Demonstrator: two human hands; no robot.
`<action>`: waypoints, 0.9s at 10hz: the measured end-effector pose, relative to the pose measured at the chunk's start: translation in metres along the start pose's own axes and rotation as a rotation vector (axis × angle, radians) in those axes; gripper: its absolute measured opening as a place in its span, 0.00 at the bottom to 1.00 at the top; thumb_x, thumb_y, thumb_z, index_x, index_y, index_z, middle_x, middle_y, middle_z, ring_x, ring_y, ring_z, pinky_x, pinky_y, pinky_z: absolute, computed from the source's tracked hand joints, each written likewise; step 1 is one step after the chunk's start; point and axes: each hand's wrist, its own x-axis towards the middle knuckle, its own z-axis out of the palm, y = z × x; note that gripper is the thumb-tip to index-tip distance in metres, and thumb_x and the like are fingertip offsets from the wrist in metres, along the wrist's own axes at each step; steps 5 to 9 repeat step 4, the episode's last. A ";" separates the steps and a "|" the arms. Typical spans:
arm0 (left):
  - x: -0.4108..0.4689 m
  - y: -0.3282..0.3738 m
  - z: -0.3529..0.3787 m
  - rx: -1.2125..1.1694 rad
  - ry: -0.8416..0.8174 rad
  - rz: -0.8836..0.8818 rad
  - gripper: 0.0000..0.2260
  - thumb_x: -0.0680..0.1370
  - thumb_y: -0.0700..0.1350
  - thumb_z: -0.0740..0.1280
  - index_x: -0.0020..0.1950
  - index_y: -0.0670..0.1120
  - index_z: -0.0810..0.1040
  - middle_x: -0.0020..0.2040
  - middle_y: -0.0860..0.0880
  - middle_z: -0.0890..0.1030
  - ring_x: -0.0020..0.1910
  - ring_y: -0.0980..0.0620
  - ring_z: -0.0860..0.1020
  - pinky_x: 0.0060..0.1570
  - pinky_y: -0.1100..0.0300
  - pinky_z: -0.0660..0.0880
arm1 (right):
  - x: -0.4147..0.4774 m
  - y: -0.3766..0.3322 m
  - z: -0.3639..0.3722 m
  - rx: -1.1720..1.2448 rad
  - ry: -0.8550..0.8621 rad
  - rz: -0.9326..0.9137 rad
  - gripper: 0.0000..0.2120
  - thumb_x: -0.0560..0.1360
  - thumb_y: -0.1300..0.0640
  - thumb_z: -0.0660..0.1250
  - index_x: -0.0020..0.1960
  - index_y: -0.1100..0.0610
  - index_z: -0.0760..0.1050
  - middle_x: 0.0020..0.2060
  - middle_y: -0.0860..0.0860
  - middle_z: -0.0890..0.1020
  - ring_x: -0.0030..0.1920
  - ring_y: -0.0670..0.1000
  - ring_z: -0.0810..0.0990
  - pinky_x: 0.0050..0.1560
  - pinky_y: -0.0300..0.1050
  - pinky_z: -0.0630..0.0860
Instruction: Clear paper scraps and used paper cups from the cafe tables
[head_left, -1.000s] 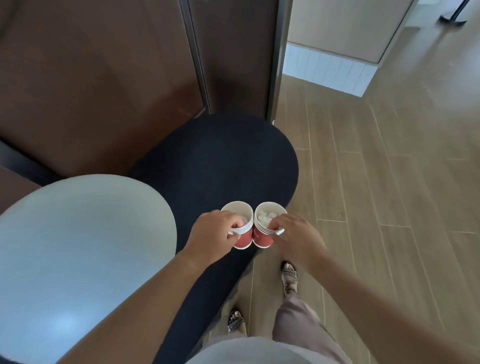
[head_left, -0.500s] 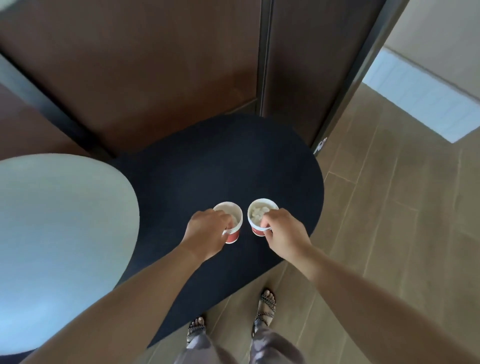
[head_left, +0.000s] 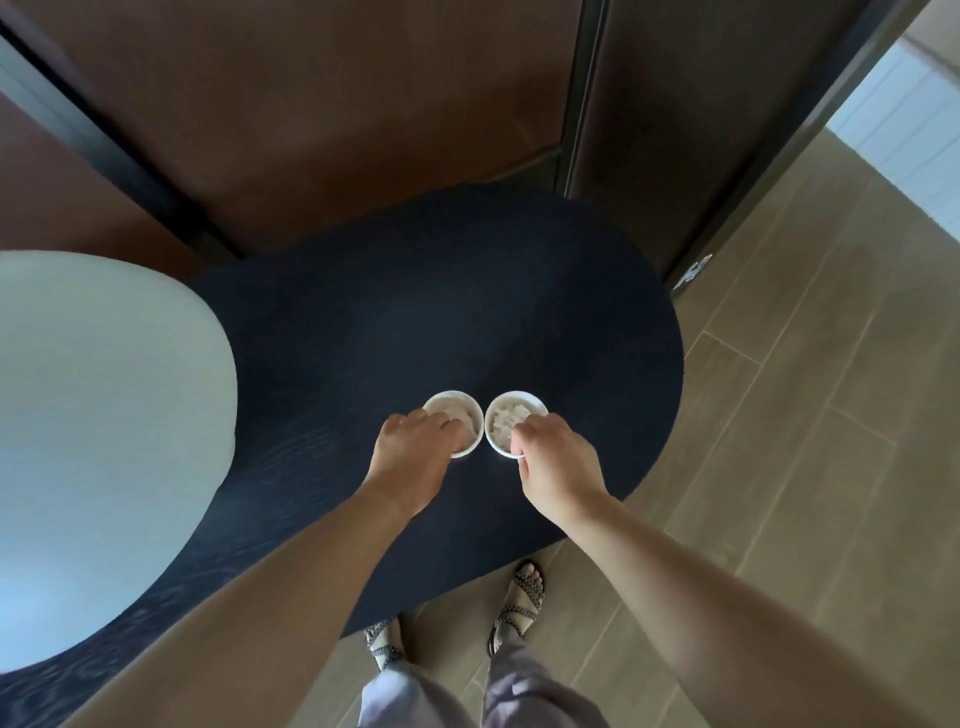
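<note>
Left cup (head_left: 451, 395), scraps (head_left: 464, 415) inside, held by left grip (head_left: 410, 457), right cup (head_left: 515, 395) same w/ right grip (head_left: 558, 467)

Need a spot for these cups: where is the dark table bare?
The dark table is bare across its far half, up to the brown wall, and along the strip beside the white table. Crowded only mid-front: left hand grips the left cup, right hand the right cup, side by side.

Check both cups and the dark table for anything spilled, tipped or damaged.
Nothing stands out. The left cup and right cup are upright, side by side over the dark table, with paper scraps inside them and none visible on the tabletop. The left hand and right hand each grip one.
</note>
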 end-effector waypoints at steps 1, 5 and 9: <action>-0.001 0.001 0.001 -0.050 -0.013 -0.003 0.11 0.75 0.43 0.65 0.56 0.53 0.73 0.53 0.54 0.78 0.52 0.49 0.75 0.48 0.57 0.68 | 0.000 0.002 0.004 0.009 -0.002 -0.012 0.08 0.70 0.64 0.65 0.48 0.57 0.75 0.47 0.52 0.78 0.48 0.54 0.76 0.37 0.43 0.67; -0.022 -0.002 -0.014 -0.128 0.114 -0.011 0.20 0.72 0.55 0.66 0.61 0.51 0.70 0.60 0.52 0.73 0.54 0.49 0.74 0.52 0.52 0.72 | -0.011 -0.009 -0.012 0.023 0.077 -0.026 0.11 0.72 0.58 0.67 0.54 0.54 0.75 0.52 0.48 0.78 0.54 0.52 0.74 0.38 0.43 0.70; -0.022 -0.002 -0.014 -0.128 0.114 -0.011 0.20 0.72 0.55 0.66 0.61 0.51 0.70 0.60 0.52 0.73 0.54 0.49 0.74 0.52 0.52 0.72 | -0.011 -0.009 -0.012 0.023 0.077 -0.026 0.11 0.72 0.58 0.67 0.54 0.54 0.75 0.52 0.48 0.78 0.54 0.52 0.74 0.38 0.43 0.70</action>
